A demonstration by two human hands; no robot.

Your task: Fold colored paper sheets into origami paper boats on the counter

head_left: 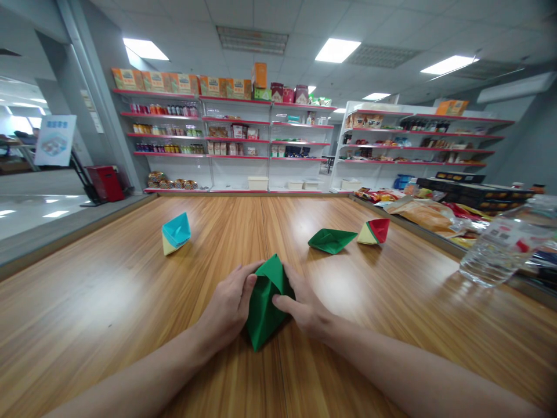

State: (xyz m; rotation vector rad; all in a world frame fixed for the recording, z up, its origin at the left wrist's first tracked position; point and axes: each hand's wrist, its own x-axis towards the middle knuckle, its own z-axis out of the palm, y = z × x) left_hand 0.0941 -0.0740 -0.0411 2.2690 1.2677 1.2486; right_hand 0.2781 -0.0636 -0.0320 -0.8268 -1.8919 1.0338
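Observation:
A piece of folded green paper [266, 307], pointed at its near and far ends, is held between my two hands over the wooden table. My left hand [232, 296] grips its left side, thumb against the paper's edge. On the other side, my right hand [302, 302] presses its thumb on the front face, with the fingers behind the sheet. Beyond them on the right lies a green paper boat [332, 240], beside a red and cream paper boat [374, 231]. Farther left sits a blue and cream paper boat [177, 233].
The wooden table [130, 337] spreads around my hands. At the right edge stands a clear plastic bottle [491, 249], near packaged snacks [420, 215] and black boxes [478, 191]. Shelves of goods [237, 157] line the back, and a sign [55, 140] stands at left.

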